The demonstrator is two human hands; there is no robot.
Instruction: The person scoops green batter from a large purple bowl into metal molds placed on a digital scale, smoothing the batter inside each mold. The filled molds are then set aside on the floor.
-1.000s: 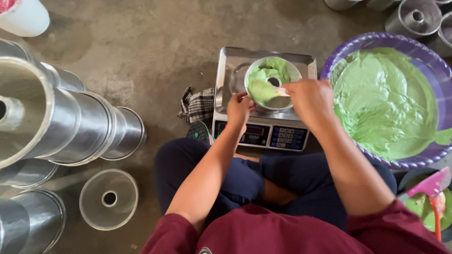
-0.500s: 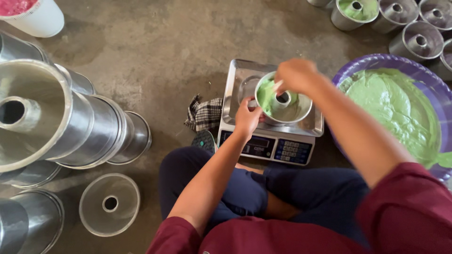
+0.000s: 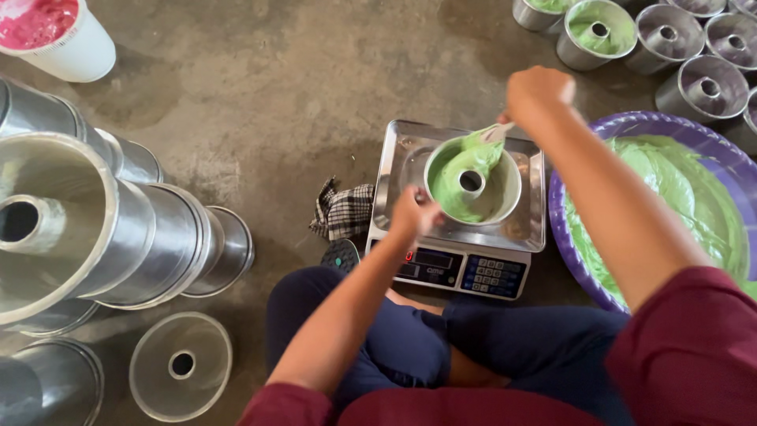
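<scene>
Left hand rested, fingers curled, on near rim of ring mould, grip unclear. Mould seated on scale (green batter inside). Spatula clasped by right hand, over mould's far edge. Purple basin beside scale.

Shiny metal ring mould; glossy green batter; rough matt concrete floor.
</scene>
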